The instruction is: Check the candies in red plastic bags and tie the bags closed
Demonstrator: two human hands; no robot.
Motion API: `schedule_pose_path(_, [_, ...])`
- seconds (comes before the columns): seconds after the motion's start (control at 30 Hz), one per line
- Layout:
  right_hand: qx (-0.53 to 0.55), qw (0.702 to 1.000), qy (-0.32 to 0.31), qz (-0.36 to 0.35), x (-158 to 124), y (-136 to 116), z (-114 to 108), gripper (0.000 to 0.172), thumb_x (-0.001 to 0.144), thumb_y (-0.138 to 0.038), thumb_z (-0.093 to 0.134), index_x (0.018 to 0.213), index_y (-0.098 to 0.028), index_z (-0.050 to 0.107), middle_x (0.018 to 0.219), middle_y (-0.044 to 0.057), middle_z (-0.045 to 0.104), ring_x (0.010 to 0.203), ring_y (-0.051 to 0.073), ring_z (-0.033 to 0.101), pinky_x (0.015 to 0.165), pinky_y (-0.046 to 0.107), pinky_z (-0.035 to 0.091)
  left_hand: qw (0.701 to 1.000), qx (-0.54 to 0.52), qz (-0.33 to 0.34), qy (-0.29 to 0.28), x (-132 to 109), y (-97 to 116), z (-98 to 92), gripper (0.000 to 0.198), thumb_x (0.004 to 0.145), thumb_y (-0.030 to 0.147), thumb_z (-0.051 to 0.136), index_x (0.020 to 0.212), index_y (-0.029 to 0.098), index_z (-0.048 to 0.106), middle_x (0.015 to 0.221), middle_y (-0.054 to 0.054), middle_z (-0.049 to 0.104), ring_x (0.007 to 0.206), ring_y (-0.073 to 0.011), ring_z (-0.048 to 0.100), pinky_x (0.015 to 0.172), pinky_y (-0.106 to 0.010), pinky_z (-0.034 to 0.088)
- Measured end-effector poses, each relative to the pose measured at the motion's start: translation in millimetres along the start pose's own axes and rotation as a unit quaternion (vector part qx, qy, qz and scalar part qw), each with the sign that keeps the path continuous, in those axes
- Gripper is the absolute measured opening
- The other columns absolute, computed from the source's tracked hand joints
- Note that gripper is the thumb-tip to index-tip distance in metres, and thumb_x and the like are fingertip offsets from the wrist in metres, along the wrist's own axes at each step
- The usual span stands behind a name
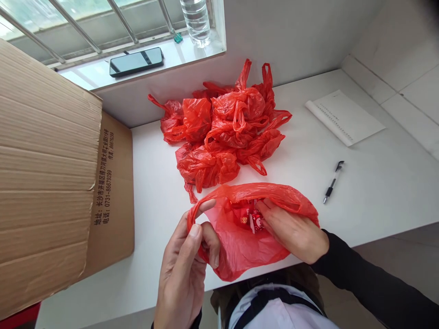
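My left hand is closed on the handle loop of a red plastic bag, near the table's front edge, holding its mouth open. Inside the bag, my right hand has its fingers together, tips against small shiny red packets with white and yellow print. The thumb is hidden, and the bag's far rim drapes over the back of this hand. Behind the open bag lies a pile of filled, crumpled red plastic bags, several with loose handles sticking up.
A large cardboard box stands at left. On the windowsill are a dark phone and a clear water bottle. A printed paper pad and a black-gripped pen lie on the white table at right.
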State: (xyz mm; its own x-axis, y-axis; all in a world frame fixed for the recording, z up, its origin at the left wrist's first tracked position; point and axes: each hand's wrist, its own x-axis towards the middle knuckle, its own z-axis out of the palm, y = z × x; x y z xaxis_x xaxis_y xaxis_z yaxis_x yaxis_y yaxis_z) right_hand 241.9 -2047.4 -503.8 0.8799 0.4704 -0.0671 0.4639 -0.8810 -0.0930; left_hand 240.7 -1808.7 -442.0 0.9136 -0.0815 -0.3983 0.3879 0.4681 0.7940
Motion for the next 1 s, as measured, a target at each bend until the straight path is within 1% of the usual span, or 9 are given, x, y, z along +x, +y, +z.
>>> schedule_pose_path(0.1, [0.034,0.992,-0.114,0.039,26,-16,-24,0.033,0.098,-0.013,0.046,0.126,-0.018,0.063,0.110,0.010,0.070,0.102,0.027,0.067,0.093,0.045,0.056,1.000,0.003,-0.001,-0.002,0,-2,-2.1,0.041,0.101,0.039,0.053,0.137,0.021,0.060,0.061,0.002,0.052,0.053,-0.0116,0.048,0.048,-0.021,0.044])
schedule_pose_path(0.17, [0.032,0.986,-0.160,0.047,39,-26,-31,0.038,0.097,-0.010,0.048,0.131,-0.017,0.062,0.105,0.011,0.069,0.100,0.028,0.065,0.092,0.047,0.055,1.000,0.005,-0.005,0.001,0,-3,-2.3,0.042,0.101,0.039,0.052,0.138,0.021,0.060,0.061,0.002,0.051,0.052,-0.0114,0.047,0.049,-0.021,0.044])
schedule_pose_path(0.27, [0.017,0.980,-0.191,0.051,47,-32,-27,0.053,0.095,-0.005,0.046,0.147,-0.019,0.051,0.108,0.012,0.067,0.104,0.030,0.063,0.096,0.049,0.052,1.000,0.004,-0.001,-0.001,-1,-3,-2.1,0.042,0.101,0.039,0.052,0.139,0.021,0.059,0.061,0.002,0.051,0.053,-0.0112,0.045,0.049,-0.021,0.044])
schedule_pose_path(0.33, [0.015,0.978,-0.201,0.052,45,-31,-20,0.058,0.095,-0.004,0.045,0.151,-0.019,0.046,0.109,0.012,0.066,0.105,0.029,0.062,0.098,0.049,0.050,1.000,0.002,0.002,-0.003,-1,-3,-2.2,0.041,0.101,0.038,0.051,0.138,0.021,0.060,0.061,0.002,0.051,0.053,-0.0113,0.046,0.048,-0.020,0.043])
schedule_pose_path(0.47, [0.022,0.981,-0.186,0.051,40,-26,-5,0.066,0.094,-0.004,0.047,0.157,-0.022,0.038,0.117,0.012,0.064,0.111,0.030,0.061,0.101,0.048,0.049,1.000,0.002,0.004,-0.002,1,-3,-2.7,0.039,0.101,0.037,0.052,0.135,0.021,0.062,0.061,0.002,0.052,0.053,-0.0112,0.047,0.048,-0.019,0.042])
schedule_pose_path(0.53, [0.029,0.984,-0.173,0.041,38,-24,-1,0.066,0.093,-0.005,0.049,0.155,-0.024,0.039,0.119,0.011,0.065,0.112,0.029,0.060,0.102,0.048,0.049,1.000,0.001,0.006,-0.004,1,-3,-2.7,0.038,0.101,0.037,0.052,0.134,0.022,0.063,0.060,0.002,0.051,0.053,-0.0111,0.047,0.048,-0.019,0.043])
schedule_pose_path(0.7, [0.030,0.991,-0.129,0.036,36,-25,4,0.045,0.095,-0.007,0.047,0.139,-0.013,0.057,0.125,0.015,0.066,0.116,0.029,0.060,0.109,0.049,0.046,1.000,-0.002,0.004,-0.006,1,-2,-3.9,0.038,0.101,0.036,0.051,0.135,0.022,0.061,0.061,0.003,0.052,0.051,-0.0108,0.045,0.048,-0.020,0.043])
schedule_pose_path(0.83, [0.032,0.994,-0.104,0.032,33,-21,9,0.043,0.094,-0.010,0.051,0.137,-0.011,0.057,0.128,0.016,0.066,0.118,0.030,0.061,0.106,0.048,0.049,1.000,-0.006,0.007,-0.009,1,-2,-5.7,0.037,0.102,0.036,0.050,0.134,0.022,0.062,0.061,0.002,0.053,0.052,-0.0108,0.048,0.049,-0.020,0.044])
schedule_pose_path(1.0, [0.032,0.998,-0.038,0.029,29,-13,11,0.037,0.099,-0.017,0.048,0.135,-0.011,0.058,0.127,0.015,0.068,0.117,0.030,0.063,0.102,0.045,0.050,1.000,-0.012,0.010,-0.014,2,-3,-5.9,0.036,0.102,0.035,0.050,0.133,0.022,0.063,0.061,0.002,0.053,0.053,-0.0100,0.047,0.051,-0.019,0.044])
